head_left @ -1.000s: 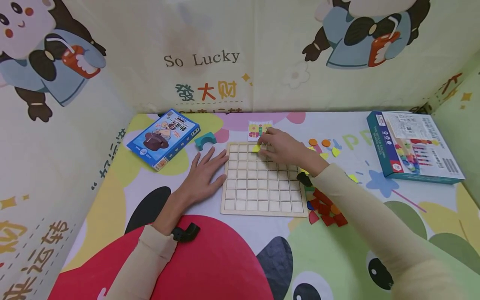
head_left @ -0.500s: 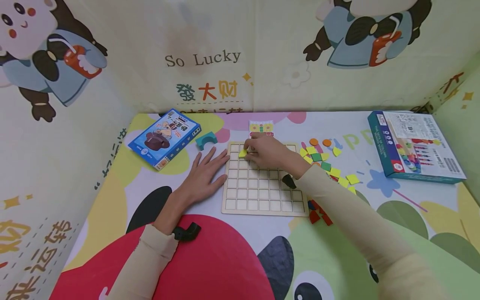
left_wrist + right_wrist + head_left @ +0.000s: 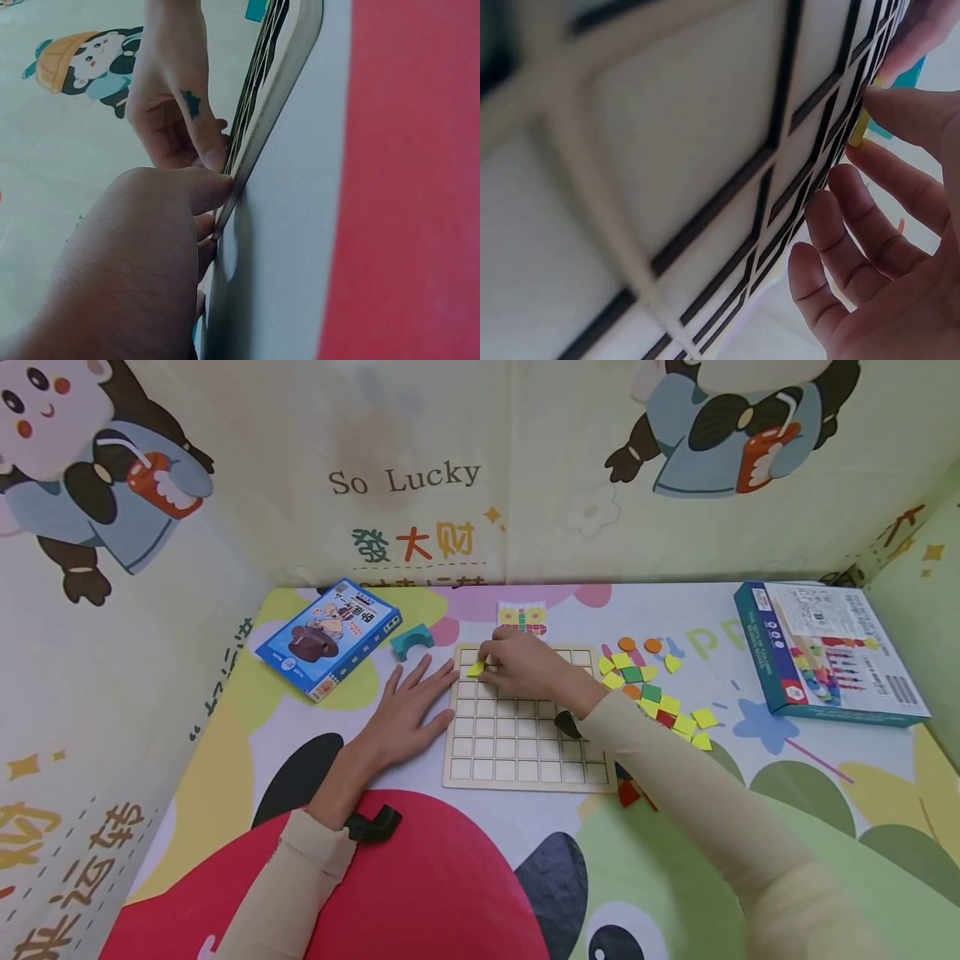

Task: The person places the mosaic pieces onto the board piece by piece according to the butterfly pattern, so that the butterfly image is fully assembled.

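Observation:
A wooden grid board (image 3: 525, 768) with square cells lies flat in the middle of the table. My right hand (image 3: 525, 664) is over its upper left part, pinching a yellow tile (image 3: 476, 669) between thumb and index finger. In the right wrist view the yellow tile (image 3: 860, 127) stands between those fingertips, close against the board's cells. My left hand (image 3: 405, 714) lies flat with spread fingers, its tips and thumb touching the board's left edge. A small picture card (image 3: 522, 615) with a coloured pattern lies just behind the board, partly covered by the right hand.
Loose yellow, green and orange tiles (image 3: 670, 704) are scattered right of the board. Red tiles (image 3: 628, 792) lie lower, partly behind the right sleeve. A blue box (image 3: 327, 639) and a teal arch block (image 3: 412, 641) are back left. A larger box (image 3: 832, 652) is at right.
My right hand has moved left across the board's upper rows with the yellow tile, toward the left columns. The left hand has stayed at the board's edge.

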A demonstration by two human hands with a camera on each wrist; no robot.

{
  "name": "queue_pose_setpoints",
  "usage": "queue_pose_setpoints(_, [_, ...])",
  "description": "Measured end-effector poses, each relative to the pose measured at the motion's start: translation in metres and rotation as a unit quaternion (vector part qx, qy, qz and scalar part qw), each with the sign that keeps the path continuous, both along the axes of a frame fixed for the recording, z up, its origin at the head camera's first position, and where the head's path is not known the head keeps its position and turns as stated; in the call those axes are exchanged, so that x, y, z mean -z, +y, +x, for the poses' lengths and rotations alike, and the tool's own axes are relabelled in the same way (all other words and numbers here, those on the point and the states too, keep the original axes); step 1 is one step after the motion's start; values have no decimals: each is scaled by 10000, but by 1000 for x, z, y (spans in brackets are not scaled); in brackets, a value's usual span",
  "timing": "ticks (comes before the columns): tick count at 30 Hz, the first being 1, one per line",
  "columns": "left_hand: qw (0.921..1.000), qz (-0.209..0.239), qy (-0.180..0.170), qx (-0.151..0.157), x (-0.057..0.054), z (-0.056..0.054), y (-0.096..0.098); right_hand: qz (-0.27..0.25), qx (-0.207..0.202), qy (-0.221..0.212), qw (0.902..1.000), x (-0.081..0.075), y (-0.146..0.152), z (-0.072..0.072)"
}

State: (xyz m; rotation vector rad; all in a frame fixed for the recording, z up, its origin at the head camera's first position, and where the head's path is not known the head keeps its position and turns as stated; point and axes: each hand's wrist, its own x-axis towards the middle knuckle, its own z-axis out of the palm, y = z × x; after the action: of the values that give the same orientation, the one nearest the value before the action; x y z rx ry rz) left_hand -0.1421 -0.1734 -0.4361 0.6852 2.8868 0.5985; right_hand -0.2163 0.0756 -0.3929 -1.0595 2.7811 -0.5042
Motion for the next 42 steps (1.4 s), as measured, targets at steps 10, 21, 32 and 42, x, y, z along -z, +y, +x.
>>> queue_pose_setpoints(10, [10000,63,2,-31,1,0,0,20,29,-96,9999,0,-10,-1])
queue_pose_setpoints(21, [10000,90,-11,-43,1,-1,0,-8,-8,-72,10000,-2,-10,1])
queue_pose_setpoints(32, [9997,233,3,-9,1,1,0,-170,117,-323,9993,-10,17,3])
queue_pose_setpoints(42, [9996,255,100,34,1,0,-1,-354,774,-287,9960,-20,106,2])
